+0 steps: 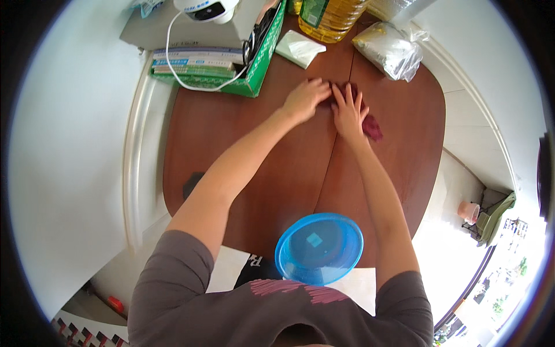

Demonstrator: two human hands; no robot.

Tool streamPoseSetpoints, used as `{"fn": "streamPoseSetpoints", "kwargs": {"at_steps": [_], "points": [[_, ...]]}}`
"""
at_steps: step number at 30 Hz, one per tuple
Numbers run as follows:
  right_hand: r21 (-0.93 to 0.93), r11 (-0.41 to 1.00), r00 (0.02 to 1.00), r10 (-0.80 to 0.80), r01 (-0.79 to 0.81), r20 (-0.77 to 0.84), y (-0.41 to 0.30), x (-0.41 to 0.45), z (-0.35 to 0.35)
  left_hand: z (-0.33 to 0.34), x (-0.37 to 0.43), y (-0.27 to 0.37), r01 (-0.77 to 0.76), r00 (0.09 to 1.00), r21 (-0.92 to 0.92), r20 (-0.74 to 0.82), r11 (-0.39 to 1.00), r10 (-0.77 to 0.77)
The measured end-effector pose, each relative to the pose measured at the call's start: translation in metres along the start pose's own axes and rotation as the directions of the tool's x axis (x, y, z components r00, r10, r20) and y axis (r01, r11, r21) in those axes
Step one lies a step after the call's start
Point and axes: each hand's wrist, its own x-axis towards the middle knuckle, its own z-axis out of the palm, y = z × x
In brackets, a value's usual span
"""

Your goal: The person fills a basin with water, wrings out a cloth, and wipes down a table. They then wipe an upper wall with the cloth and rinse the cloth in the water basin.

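A dark red cloth (372,128) lies bunched on the brown wooden table (277,173), towards its far side. My left hand (307,99) has its fingers curled onto the cloth's left part and looks slightly blurred. Pressed flat over the cloth, my right hand (349,115) has its fingers spread apart. Much of the cloth is hidden beneath both hands. Close to my body, a translucent blue plastic basin (318,247) sits at the table's near edge, with a pale square patch on its bottom.
A green box (260,71) of books and a white camera (206,9) with a looping cable stand far left. Behind the hands are a tissue pack (299,47), an oil bottle (331,19) and a clear plastic bag (390,52). A dark object (192,184) lies by my left arm.
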Motion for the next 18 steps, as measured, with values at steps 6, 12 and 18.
{"fn": "streamPoseSetpoints", "kwargs": {"at_steps": [6, 12, 18], "points": [[0.000, 0.980, 0.953, 0.193, -0.198, 0.235, -0.051, -0.004, -0.001, -0.007, -0.030, -0.010, 0.061, 0.998, 0.082, 0.019, 0.995, -0.063], [0.081, 0.929, 0.836, 0.285, -0.362, 0.469, -0.121, -0.100, -0.014, -0.028, -0.139, 0.034, 0.138, 0.979, 0.027, 0.148, 0.990, -0.141], [0.088, 0.921, 0.668, 0.206, -0.379, 0.715, -0.190, -0.170, -0.041, -0.055, -0.241, 0.081, 0.343, 0.905, 0.034, 0.255, 0.939, -0.340]]}}
